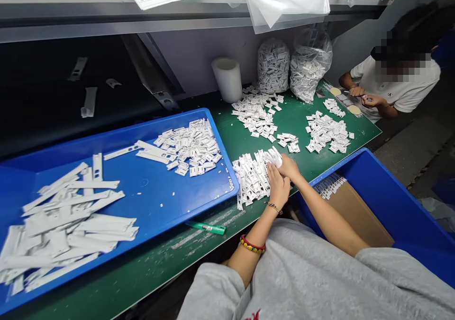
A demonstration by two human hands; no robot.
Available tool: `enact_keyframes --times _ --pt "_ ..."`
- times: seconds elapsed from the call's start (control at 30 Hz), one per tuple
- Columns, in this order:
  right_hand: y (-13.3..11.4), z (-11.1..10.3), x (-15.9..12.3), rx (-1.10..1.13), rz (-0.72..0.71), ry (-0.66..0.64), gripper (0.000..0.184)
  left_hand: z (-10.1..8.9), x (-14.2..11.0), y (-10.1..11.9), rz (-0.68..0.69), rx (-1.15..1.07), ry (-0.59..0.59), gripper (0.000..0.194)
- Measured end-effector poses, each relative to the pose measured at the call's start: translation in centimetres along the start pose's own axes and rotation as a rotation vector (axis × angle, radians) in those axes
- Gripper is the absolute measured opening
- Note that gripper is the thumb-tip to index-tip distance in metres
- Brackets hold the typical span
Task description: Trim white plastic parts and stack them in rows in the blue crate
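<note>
A row of long white plastic strips lies packed together on the green table, just right of the blue tray. At its right end, a small bunch of white plastic strips is tilted up between my hands. My left hand, with a beaded bracelet at the wrist, has its fingers pressed against the bunch from the near side. Behind it, my right hand closes round the right side of the same bunch. My left hand partly covers the right fingers and the lower ends of the strips.
Long strips and small white pieces lie in the blue tray. More piles of small pieces are on the table. Behind stand a white roll and filled bags. A blue bin is at right; a co-worker sits beyond.
</note>
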State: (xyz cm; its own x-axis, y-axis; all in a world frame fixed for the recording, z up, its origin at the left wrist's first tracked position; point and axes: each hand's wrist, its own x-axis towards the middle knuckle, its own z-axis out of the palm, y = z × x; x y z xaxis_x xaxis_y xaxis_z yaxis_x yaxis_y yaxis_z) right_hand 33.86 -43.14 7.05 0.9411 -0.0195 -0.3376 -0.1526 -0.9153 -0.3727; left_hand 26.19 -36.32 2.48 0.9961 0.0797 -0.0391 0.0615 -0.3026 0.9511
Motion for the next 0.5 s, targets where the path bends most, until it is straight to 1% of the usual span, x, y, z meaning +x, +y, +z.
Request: enact_keyframes --times 0.13,0.23,0.33,0.4,0.43,0.5 --pt "1.4 0.8 0.7 0.383 -0.039 0.128 0.038 0.3 0.4 0.4 0.059 -0.053 0.002 0.076" --pt "2.2 0.8 1.1 0.523 -0.068 0.194 0.037 0.5 0.9 1.1 0.137 -0.086 0.000 0.075" --pt "3.0 0.3 1.0 0.699 -0.097 0.247 0.045 0.4 1.1 1.9 0.226 -0.118 0.002 0.071" --pt "3.6 0.1 0.6 0.861 -0.117 0.241 0.051 0.2 1.1 2.3 0.276 -0.146 0.045 0.062" --pt "3.9 0.1 0.4 0.925 -0.117 0.237 0.053 0.1 1.1 2.4 0.289 -0.157 0.080 0.056" --pt "4.3 0.2 -0.1 1.000 -0.092 0.271 0.055 0.0 1.2 2.7 0.279 -0.166 0.178 0.050"
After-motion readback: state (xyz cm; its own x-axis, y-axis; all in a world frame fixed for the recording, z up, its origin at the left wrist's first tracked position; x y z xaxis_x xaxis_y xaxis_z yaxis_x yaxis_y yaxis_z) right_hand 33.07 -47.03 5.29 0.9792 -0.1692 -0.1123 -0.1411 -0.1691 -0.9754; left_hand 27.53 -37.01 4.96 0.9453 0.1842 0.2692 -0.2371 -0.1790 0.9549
